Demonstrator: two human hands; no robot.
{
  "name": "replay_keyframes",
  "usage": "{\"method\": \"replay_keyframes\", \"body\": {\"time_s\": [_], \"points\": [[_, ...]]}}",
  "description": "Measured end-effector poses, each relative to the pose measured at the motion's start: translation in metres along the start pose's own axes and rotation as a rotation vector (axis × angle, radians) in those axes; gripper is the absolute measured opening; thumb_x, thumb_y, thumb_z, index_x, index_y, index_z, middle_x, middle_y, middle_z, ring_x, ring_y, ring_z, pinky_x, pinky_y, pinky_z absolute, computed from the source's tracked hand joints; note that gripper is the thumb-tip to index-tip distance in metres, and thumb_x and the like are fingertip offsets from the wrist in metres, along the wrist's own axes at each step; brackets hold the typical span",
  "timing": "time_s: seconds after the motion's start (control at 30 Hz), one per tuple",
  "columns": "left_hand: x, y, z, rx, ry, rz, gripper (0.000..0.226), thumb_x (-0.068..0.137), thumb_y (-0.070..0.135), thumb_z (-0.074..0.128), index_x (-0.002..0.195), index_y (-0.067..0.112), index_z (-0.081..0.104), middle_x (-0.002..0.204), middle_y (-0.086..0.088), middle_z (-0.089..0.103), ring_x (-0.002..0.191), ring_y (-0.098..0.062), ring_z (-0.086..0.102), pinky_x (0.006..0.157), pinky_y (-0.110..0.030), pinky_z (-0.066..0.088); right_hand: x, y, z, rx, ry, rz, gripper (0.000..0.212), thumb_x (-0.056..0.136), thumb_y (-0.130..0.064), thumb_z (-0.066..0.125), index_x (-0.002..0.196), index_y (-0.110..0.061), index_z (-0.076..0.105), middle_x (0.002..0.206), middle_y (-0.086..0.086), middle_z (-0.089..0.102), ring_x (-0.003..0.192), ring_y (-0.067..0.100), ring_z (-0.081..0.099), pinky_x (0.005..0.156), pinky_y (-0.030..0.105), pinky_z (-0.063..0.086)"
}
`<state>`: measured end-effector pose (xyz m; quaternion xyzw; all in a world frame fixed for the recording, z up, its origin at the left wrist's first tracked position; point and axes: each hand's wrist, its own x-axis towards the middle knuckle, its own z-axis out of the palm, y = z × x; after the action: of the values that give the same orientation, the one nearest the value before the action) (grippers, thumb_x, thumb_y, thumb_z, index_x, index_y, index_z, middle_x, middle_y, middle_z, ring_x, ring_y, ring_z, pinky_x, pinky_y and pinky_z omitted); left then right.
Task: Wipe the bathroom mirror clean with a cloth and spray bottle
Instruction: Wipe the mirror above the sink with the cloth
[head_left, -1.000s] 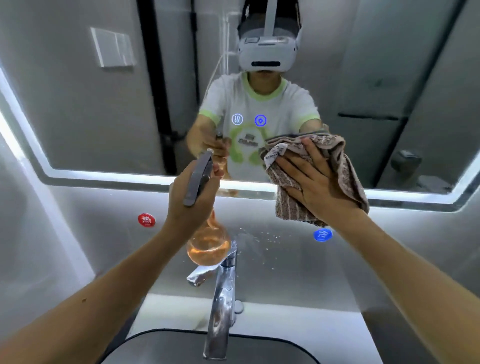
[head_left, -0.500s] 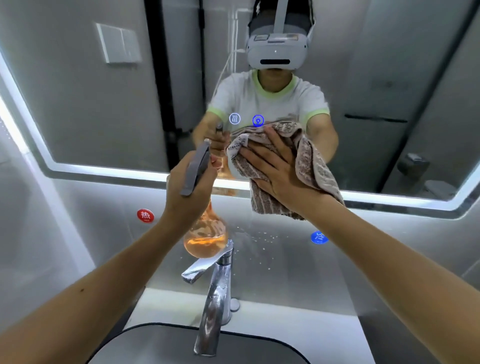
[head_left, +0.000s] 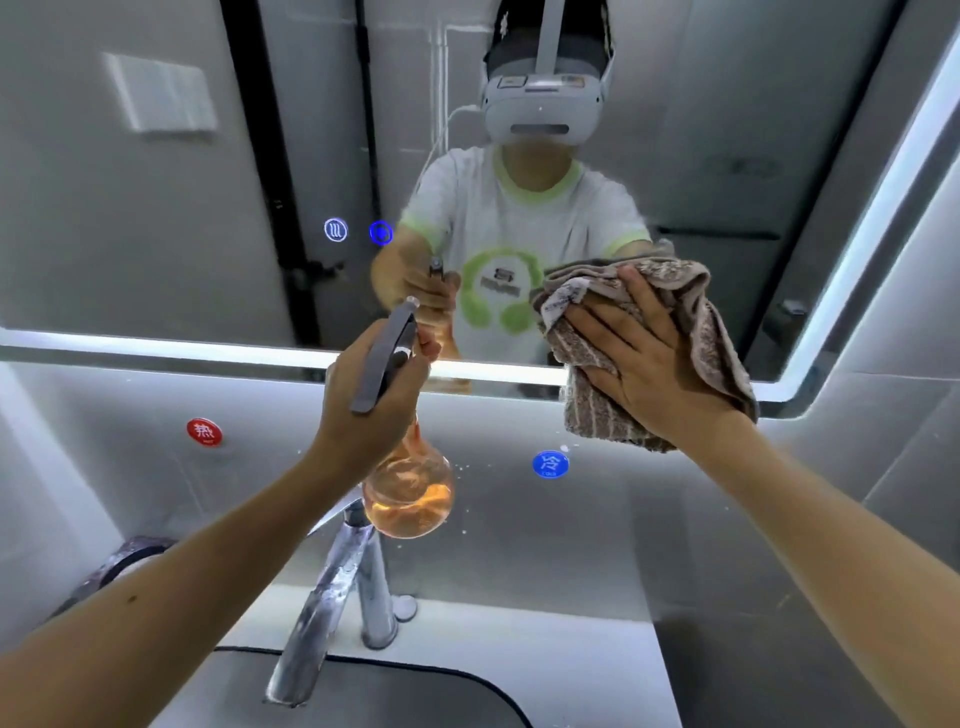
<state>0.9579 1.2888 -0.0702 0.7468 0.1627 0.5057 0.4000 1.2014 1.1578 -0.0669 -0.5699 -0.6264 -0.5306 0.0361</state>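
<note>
While left hand (head_left: 363, 410) grips spray bottle (head_left: 408, 488), right hand (head_left: 644, 358) flat on cloth (head_left: 597, 410)

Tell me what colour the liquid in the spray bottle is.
Orange-amber, in the round clear belly of the spray bottle, seen in the head view below the left hand.

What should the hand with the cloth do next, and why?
Probably slide the cloth up and across the mirror. The right hand presses it flat near the glass's lower edge, so most of the mirror above looks unwiped. The left hand holds the spray bottle clear to the side, nozzle toward the glass.
</note>
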Motion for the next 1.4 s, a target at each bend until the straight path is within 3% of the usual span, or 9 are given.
{"method": "replay_keyframes", "body": {"time_s": [0.13, 0.23, 0.5, 0.7, 0.87, 0.97, 1.07, 1.23, 1.4], "points": [[0.001, 0.007, 0.008, -0.01, -0.017, -0.004, 0.025, 0.074, 0.017, 0.05, 0.097, 0.015, 0.062, 0.042, 0.014, 0.047, 0.038, -0.007, 0.033, 0.046, -0.023, 0.026, -0.013, 0.002, -0.002, -0.074, 0.05, 0.006, 0.047, 0.096, -0.016, 0.042, 0.14, -0.003, 0.031, 0.138, 0.01, 0.047, 0.131, 0.028, 0.034, 0.114, 0.049, 0.013], [0.002, 0.009, 0.013, -0.022, -0.031, -0.002, 0.03, 0.074, 0.014, 0.05, 0.096, 0.032, 0.06, 0.044, 0.013, 0.048, 0.04, -0.007, 0.033, 0.043, -0.019, 0.027, -0.011, -0.002, 0.002, -0.075, 0.002, 0.047, 0.044, 0.098, -0.017, 0.039, 0.141, -0.008, 0.035, 0.141, 0.008, 0.045, 0.133, 0.031, 0.035, 0.114, 0.051, 0.013], [0.002, 0.004, 0.024, 0.018, -0.067, 0.043, 0.023, 0.077, 0.016, 0.05, 0.091, 0.001, 0.059, 0.067, -0.011, 0.056, 0.06, -0.028, 0.044, 0.056, -0.04, 0.036, 0.058, -0.036, -0.002, 0.042, 0.215, 0.079, 0.042, 0.092, -0.019, 0.044, 0.132, -0.004, 0.045, 0.137, 0.011, 0.047, 0.138, 0.035, 0.013, 0.116, 0.036, -0.008], [-0.004, 0.012, 0.038, 0.059, -0.076, 0.078, 0.02, 0.078, 0.015, 0.052, 0.093, 0.006, 0.062, 0.071, -0.008, 0.059, 0.064, -0.02, 0.048, 0.059, -0.031, 0.039, 0.044, -0.025, -0.003, 0.226, 0.155, 0.079, 0.048, 0.088, -0.014, 0.059, 0.132, -0.001, 0.046, 0.136, 0.011, 0.049, 0.132, 0.029, 0.021, 0.115, 0.031, 0.002], [-0.007, 0.018, 0.062, 0.064, -0.099, 0.108, 0.029, 0.074, 0.028, 0.048, 0.09, 0.007, 0.06, 0.073, -0.013, 0.06, 0.066, -0.033, 0.05, 0.059, -0.04, 0.041, 0.007, 0.003, -0.008, 0.088, 0.044, 0.071, 0.048, 0.095, -0.022, 0.046, 0.139, -0.009, 0.035, 0.143, 0.004, 0.042, 0.139, 0.029, 0.021, 0.117, 0.038, 0.004], [-0.007, 0.024, 0.075, 0.022, -0.108, 0.089, 0.015, 0.075, 0.019, 0.05, 0.087, 0.016, 0.058, 0.062, 0.005, 0.053, 0.056, -0.013, 0.042, 0.054, -0.029, 0.034, -0.019, 0.018, -0.012, 0.035, 0.065, 0.087, 0.047, 0.095, -0.024, 0.044, 0.139, -0.008, 0.033, 0.143, 0.003, 0.04, 0.142, 0.025, 0.008, 0.117, 0.035, -0.003], [-0.005, 0.024, 0.08, 0.013, -0.129, 0.08, 0.019, 0.076, 0.014, 0.05, 0.092, 0.008, 0.059, 0.064, -0.009, 0.053, 0.057, -0.013, 0.041, 0.054, -0.027, 0.033, -0.029, 0.021, -0.01, 0.008, 0.044, 0.104, 0.046, 0.099, -0.028, 0.036, 0.14, -0.009, 0.032, 0.143, 0.005, 0.041, 0.136, 0.037, 0.024, 0.117, 0.038, -0.001], [-0.003, 0.021, 0.079, 0.011, -0.145, 0.09, 0.011, 0.076, 0.012, 0.051, 0.085, 0.017, 0.054, 0.051, 0.016, 0.048, 0.047, -0.006, 0.038, 0.047, -0.015, 0.028, -0.028, 0.023, -0.006, 0.017, 0.025, 0.083, 0.047, 0.098, -0.028, 0.037, 0.141, -0.009, 0.031, 0.144, 0.005, 0.04, 0.134, 0.037, 0.03, 0.117, 0.039, 0.0], [-0.003, 0.019, 0.081, 0.022, -0.154, 0.123, 0.028, 0.076, 0.025, 0.049, 0.096, 0.008, 0.059, 0.066, -0.017, 0.055, 0.06, -0.031, 0.048, 0.054, -0.042, 0.038, -0.029, 0.027, -0.009, 0.051, 0.04, 0.081, 0.046, 0.099, -0.029, 0.034, 0.139, -0.009, 0.034, 0.142, 0.005, 0.041, 0.14, 0.03, 0.016, 0.117, 0.035, -0.005]]}}
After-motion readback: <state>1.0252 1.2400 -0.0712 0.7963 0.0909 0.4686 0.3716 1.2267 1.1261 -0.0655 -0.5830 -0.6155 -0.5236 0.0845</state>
